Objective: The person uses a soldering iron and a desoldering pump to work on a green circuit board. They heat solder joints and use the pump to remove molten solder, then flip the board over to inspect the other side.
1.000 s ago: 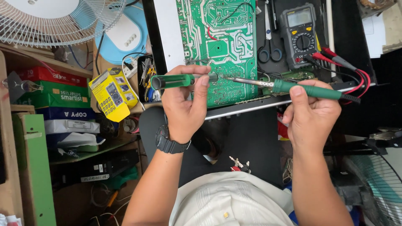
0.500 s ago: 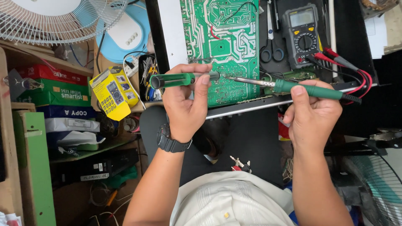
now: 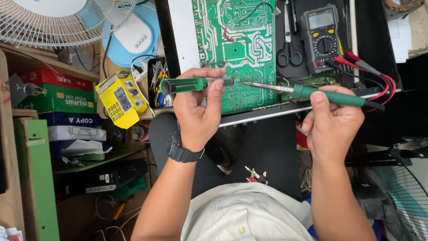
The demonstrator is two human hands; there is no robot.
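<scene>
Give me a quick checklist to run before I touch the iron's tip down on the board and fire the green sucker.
1. Left hand has a firm hold on the desoldering pump: ok, fingers wrapped round its barrel.
2. Right hand holds the soldering iron on its green handle, away from the metal shaft: ok.
3. Both tips meet over the same spot on the circuit board: ok, they converge near its lower edge.
4. Iron tip actually touching a joint: cannot tell.
5. Pump plunger cocked: cannot tell.
6. Multimeter leads clear of the hot shaft: ok, though they lie close behind the handle.
</scene>
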